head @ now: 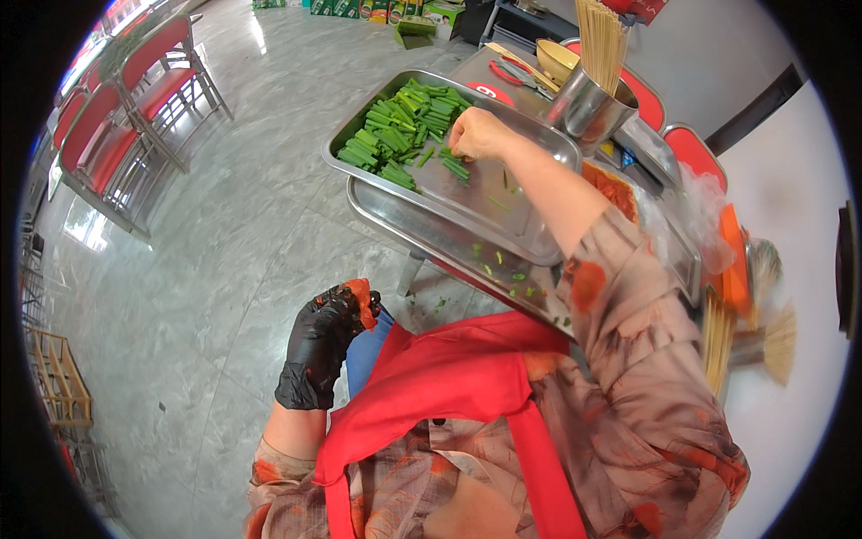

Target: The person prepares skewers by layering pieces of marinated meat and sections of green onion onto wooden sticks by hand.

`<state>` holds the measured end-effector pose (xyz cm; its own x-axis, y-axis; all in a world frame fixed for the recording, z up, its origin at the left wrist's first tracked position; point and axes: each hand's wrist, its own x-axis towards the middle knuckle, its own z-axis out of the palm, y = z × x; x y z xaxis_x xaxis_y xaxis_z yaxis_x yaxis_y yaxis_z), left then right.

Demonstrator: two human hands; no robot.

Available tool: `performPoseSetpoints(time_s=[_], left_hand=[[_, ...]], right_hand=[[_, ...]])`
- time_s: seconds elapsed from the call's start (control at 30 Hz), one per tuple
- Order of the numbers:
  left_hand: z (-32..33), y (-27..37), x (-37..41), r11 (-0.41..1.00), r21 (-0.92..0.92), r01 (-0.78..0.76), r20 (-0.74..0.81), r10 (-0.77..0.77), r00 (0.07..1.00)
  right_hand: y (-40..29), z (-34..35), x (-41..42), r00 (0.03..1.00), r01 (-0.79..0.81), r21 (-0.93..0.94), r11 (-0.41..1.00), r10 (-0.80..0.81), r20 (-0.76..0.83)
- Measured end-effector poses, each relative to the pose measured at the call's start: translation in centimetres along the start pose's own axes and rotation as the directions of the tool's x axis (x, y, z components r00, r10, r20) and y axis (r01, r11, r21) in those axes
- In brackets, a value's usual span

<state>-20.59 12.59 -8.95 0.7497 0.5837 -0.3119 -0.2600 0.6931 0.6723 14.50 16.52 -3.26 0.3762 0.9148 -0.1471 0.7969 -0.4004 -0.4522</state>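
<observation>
My left hand point(322, 340) wears a black glove and holds a piece of raw, red-coated meat point(364, 302) low over the floor, in front of my red apron point(431, 384). My right hand point(479, 135) is bare and reaches into a steel tray point(532, 222). Its bent fingers touch cut green stalks point(455, 167), perhaps scallion or garlic shoots, beside the larger heap point(397, 128) at the tray's far left. Whether a stalk is pinched between the fingertips is hidden. Beneath, a second steel tray point(417, 222) juts out with green scraps on it.
A steel pot point(589, 111) of bamboo skewers point(601, 44) stands behind the tray, near red-handled scissors point(510, 70) and a yellow bowl point(557, 59). Red-coated meat point(611, 192) lies in a container right of my forearm. More skewers point(718, 337) stand at right; red chairs point(108, 148) at left.
</observation>
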Motion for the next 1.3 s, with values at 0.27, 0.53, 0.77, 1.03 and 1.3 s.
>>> performPoseSetpoints(time_s=[0.27,0.53,0.77,1.03,1.3], left_hand=[[-0.4,-0.1,-0.1,1.0,0.008,-0.011,-0.014,0.011,1.0],[-0.1,-0.3,0.3,1.0,-0.005,0.013,-0.017,-0.014,1.0],[-0.5,-0.1,0.3,1.0,0.0,-0.004,-0.016,0.004,1.0],[-0.7,-0.3,0.4,1.0,-0.003,-0.003,-0.012,0.003,1.0],[-0.5,-0.2,0.4,1.0,-0.008,0.009,-0.02,-0.01,1.0]], right_hand=[[0.8,-1.1,-0.1,0.964,0.249,-0.182,0.951,-0.262,-0.053],[1.4,-2.1,-1.1,0.919,0.373,-0.202,0.905,-0.391,-0.056],[1.1,-0.3,0.1,0.915,0.37,-0.338,0.865,-0.402,-0.025],[1.5,0.1,0.5,0.889,0.411,-0.339,0.846,-0.454,-0.056],[1.2,-0.1,0.3,0.907,0.396,-0.301,0.868,-0.421,-0.019]])
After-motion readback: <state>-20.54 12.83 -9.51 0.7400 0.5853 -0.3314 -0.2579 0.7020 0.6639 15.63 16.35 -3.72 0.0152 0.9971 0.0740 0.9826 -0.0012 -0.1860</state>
